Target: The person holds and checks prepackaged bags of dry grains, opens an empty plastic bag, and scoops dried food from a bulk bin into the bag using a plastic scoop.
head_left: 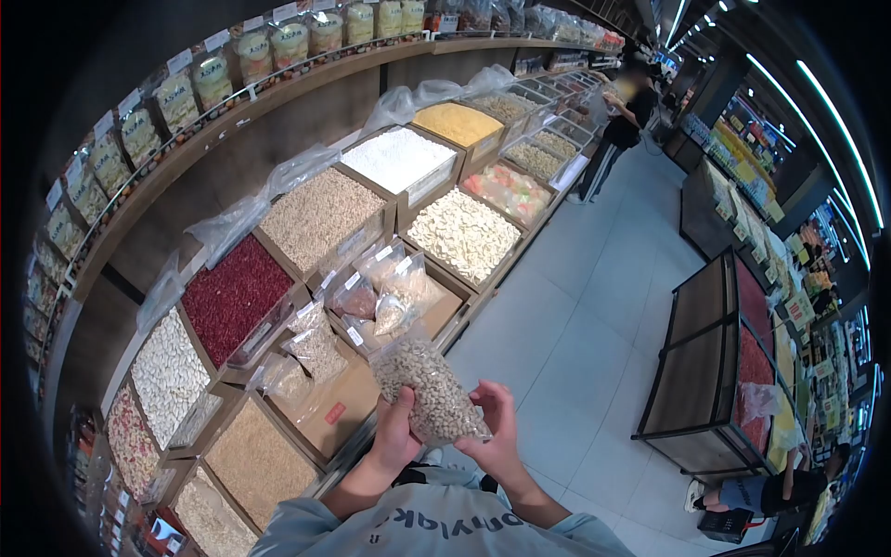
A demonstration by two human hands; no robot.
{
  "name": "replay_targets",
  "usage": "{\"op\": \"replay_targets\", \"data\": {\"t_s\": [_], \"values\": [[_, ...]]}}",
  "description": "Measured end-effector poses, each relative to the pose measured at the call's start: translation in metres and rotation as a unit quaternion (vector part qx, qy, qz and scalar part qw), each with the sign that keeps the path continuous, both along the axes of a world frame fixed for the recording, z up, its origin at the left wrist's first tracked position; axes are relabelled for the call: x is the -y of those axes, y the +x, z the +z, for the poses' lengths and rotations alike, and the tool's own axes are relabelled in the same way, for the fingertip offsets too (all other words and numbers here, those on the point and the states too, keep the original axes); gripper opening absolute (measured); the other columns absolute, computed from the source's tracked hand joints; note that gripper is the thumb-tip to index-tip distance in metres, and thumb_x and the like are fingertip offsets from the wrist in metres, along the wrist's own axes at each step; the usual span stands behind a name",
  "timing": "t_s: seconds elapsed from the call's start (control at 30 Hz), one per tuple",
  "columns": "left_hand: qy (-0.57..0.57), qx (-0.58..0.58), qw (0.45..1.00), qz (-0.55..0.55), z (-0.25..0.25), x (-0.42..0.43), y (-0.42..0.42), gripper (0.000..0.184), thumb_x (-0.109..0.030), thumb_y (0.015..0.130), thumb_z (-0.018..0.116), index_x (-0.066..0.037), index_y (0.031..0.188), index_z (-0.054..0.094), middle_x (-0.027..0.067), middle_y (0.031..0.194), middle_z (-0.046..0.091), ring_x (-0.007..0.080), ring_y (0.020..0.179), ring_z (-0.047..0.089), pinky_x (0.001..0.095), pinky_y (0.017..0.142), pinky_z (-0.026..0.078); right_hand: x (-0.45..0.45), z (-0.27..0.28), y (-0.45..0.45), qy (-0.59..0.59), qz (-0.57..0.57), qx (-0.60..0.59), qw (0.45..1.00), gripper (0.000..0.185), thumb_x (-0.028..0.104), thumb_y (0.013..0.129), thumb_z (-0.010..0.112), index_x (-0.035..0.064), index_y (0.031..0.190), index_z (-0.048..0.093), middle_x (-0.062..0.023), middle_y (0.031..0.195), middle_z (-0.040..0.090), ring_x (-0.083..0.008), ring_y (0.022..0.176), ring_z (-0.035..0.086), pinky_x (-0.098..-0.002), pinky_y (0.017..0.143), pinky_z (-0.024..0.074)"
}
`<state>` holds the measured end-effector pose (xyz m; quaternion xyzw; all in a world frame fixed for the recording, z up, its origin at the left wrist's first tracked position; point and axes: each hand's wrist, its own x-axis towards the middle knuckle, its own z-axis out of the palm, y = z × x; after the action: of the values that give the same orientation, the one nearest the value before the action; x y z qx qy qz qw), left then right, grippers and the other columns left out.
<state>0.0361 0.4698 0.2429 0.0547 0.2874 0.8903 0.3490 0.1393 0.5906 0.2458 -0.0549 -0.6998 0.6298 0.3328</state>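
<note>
Between my two hands is a clear plastic bag of small greyish-beige beans or seeds, tilted in front of my chest. My left hand grips its lower left side, thumb on the front. At the lower right corner, my right hand pinches the bag with thumb and fingers. Just beyond, in an open wooden bin, lie several filled clear bags with white labels, among them a bag of pale grains and a bag of oat-like flakes. A small red label is on the bin's cardboard-coloured bottom.
Bins of dark red beans, white beans, white slices and brown grain line the left. A shelf of packaged goods runs above. A person stands far along the tiled aisle; another person is at lower right near a display stand.
</note>
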Motion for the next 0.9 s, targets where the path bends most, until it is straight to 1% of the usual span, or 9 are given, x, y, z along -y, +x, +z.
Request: {"op": "replay_targets", "data": {"t_s": [0.1,0.17,0.27,0.47,0.6,0.73,0.77,0.8,0.9], "values": [[-0.016,-0.048,0.999,0.02,0.001,0.0,-0.001,0.065,-0.04,0.088,0.07,0.0,0.131,0.043,0.0089,0.12,0.058,0.0192,0.108,0.06,0.0347,0.093,0.05,0.02,0.0,-0.005,-0.112,0.031,0.017,0.993,0.09,0.03,0.069,0.087,0.0003,0.14,0.039,-0.0122,0.13,0.049,-0.0219,0.121,0.048,-0.0338,0.101,0.041],[-0.038,-0.122,0.992,0.012,-0.002,-0.001,-0.001,0.065,-0.038,0.089,0.07,0.0,0.132,0.042,0.0087,0.122,0.057,0.018,0.109,0.058,0.0329,0.095,0.048,0.029,-0.009,-0.003,-0.295,0.052,0.017,0.954,0.081,0.03,0.078,0.08,-0.0032,0.14,0.039,-0.0126,0.133,0.049,-0.0227,0.119,0.051,-0.0329,0.104,0.0393],[-0.069,-0.145,0.987,0.008,-0.011,-0.004,0.001,0.057,-0.034,0.097,0.059,0.0,0.138,0.037,0.0095,0.128,0.053,0.0196,0.117,0.055,0.0343,0.1,0.045,0.028,-0.017,-0.006,-0.371,0.032,-0.001,0.928,0.066,0.03,0.085,0.074,-0.0045,0.133,0.044,-0.0117,0.122,0.056,-0.0213,0.118,0.053,-0.037,0.103,0.0408],[-0.121,-0.058,0.988,-0.075,-0.016,-0.004,0.006,0.048,-0.025,0.103,0.046,-0.004,0.144,0.03,0.0078,0.139,0.044,0.0193,0.128,0.045,0.037,0.108,0.036,0.008,-0.015,-0.008,-0.481,-0.027,0.003,0.877,0.031,0.014,0.095,0.057,-0.0042,0.119,0.053,-0.012,0.112,0.061,-0.0209,0.102,0.06,-0.0376,0.095,0.0461],[-0.095,-0.038,0.992,-0.079,-0.02,-0.007,0.007,0.048,-0.026,0.104,0.042,-0.008,0.146,0.028,0.0078,0.14,0.043,0.0199,0.129,0.045,0.0387,0.108,0.037,0.001,-0.006,-0.007,-0.456,-0.057,0.014,0.888,0.027,0.012,0.096,0.054,-0.006,0.117,0.055,-0.0142,0.116,0.061,-0.0222,0.104,0.06,-0.038,0.095,0.0468],[-0.025,-0.001,0.999,-0.031,-0.01,-0.018,0.011,0.053,-0.041,0.104,0.032,-0.013,0.149,0.024,0.0104,0.141,0.043,0.0236,0.128,0.046,0.0429,0.107,0.038,0.005,0.007,-0.008,-0.036,-0.051,0.041,0.997,0.028,0.015,0.093,0.06,-0.0025,0.115,0.062,-0.0162,0.127,0.059,-0.0306,0.119,0.056,-0.0428,0.104,0.0416],[0.018,0.02,1.0,-0.001,-0.008,-0.021,0.012,0.058,-0.049,0.103,0.029,-0.015,0.15,0.023,0.0126,0.142,0.041,0.026,0.127,0.046,0.0449,0.106,0.038,0.006,0.008,-0.009,0.123,-0.01,0.031,0.992,0.029,0.016,0.092,0.063,-0.0007,0.115,0.063,-0.0164,0.13,0.058,-0.0337,0.124,0.053,-0.0452,0.106,0.039],[0.019,0.021,1.0,-0.001,-0.009,-0.018,0.007,0.058,-0.049,0.103,0.029,-0.015,0.15,0.023,0.0126,0.142,0.041,0.026,0.127,0.046,0.0449,0.106,0.038,0.009,0.01,-0.009,0.123,-0.01,0.031,0.992,0.029,0.016,0.092,0.063,-0.0007,0.115,0.063,-0.0164,0.13,0.058,-0.0337,0.124,0.053,-0.0452,0.106,0.039],[0.161,0.123,0.963,-0.176,-0.012,-0.011,-0.005,0.078,-0.066,0.097,0.023,-0.01,0.152,0.023,0.0144,0.15,0.035,0.0317,0.135,0.039,0.0482,0.112,0.032,0.012,0.032,-0.01,0.335,0.187,0.017,0.923,0.043,0.017,0.084,0.071,0.0057,0.124,0.061,-0.0156,0.137,0.053,-0.0383,0.133,0.044,-0.0508,0.111,0.0302]]}}
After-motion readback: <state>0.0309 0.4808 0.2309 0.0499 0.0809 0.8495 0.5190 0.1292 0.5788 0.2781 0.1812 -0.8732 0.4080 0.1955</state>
